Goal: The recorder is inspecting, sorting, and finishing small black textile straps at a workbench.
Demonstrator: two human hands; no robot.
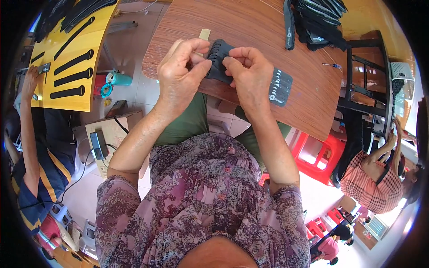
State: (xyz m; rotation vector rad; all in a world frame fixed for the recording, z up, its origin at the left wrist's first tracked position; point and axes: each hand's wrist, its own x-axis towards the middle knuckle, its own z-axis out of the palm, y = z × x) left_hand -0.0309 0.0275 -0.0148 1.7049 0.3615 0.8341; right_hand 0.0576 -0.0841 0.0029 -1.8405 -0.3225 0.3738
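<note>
Both hands work at a black slotted sheet [218, 58] held at the near edge of the brown table. A row of small rounded tabs or loops runs along its left edge. My left hand [178, 71] is curled at that edge, thumb and fingers against the tabs. On the sheet's right part, my right hand [251, 73] pinches with thumb and forefinger. Just right of it lies a flat dark card [281, 87] with a row of pale crescent marks. A tan strip [204, 35] lies beyond my left fingers.
Black straps [317, 22] are heaped at the table's far right, near a small screwdriver [330, 65]. A red stool [315, 154] stands below the right edge. At left, a person's hand [30, 80] is at a yellow table [80, 100] bearing several black straps.
</note>
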